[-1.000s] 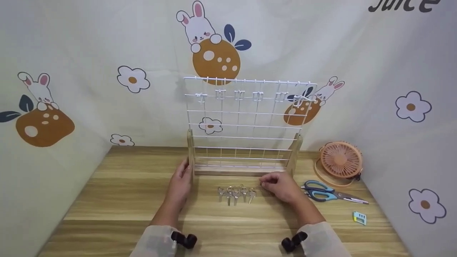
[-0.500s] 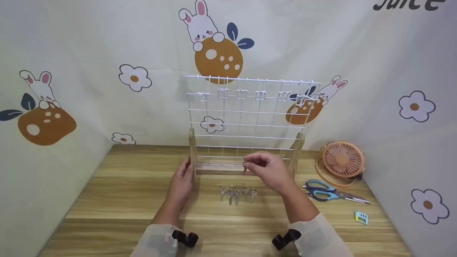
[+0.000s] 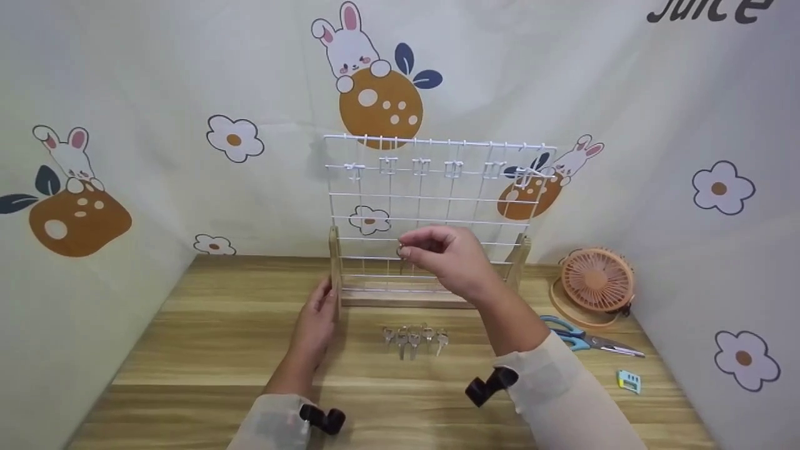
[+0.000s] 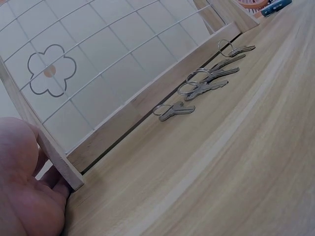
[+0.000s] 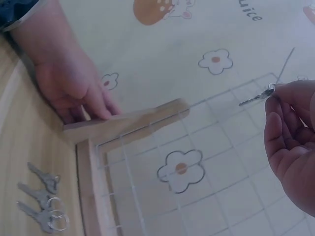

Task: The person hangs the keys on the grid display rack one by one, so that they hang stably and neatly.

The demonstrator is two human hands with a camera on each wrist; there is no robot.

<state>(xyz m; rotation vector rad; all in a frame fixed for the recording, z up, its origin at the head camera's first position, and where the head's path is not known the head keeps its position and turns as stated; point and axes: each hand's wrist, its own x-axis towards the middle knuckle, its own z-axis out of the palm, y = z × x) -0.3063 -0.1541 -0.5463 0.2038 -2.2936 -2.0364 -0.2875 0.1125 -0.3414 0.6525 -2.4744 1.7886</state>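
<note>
My right hand [image 3: 447,259] is raised in front of the white wire grid rack [image 3: 431,198]. Between thumb and index finger it pinches a small metal key [image 5: 256,98] by its ring end, the blade hanging free. My left hand [image 3: 317,319] touches the outer side of the rack's left wooden upright [image 3: 335,265]; none of its fingers show on the inner face. In the right wrist view, the left hand [image 5: 74,88] is behind that upright [image 5: 133,120]. Several more keys on rings [image 3: 414,340] lie in a group on the table before the rack.
White hooks [image 3: 420,166] line the grid's upper part. To the right stand an orange fan [image 3: 597,281], blue-handled scissors [image 3: 594,342] and a small light-blue gadget [image 3: 629,381]. The wooden table [image 3: 187,350] meets a patterned cloth backdrop [image 3: 269,75].
My right hand has lifted from beside the loose keys, up and leftward to the grid, carrying a key. The left hand has stayed at the upright, and the loose keys have not moved.
</note>
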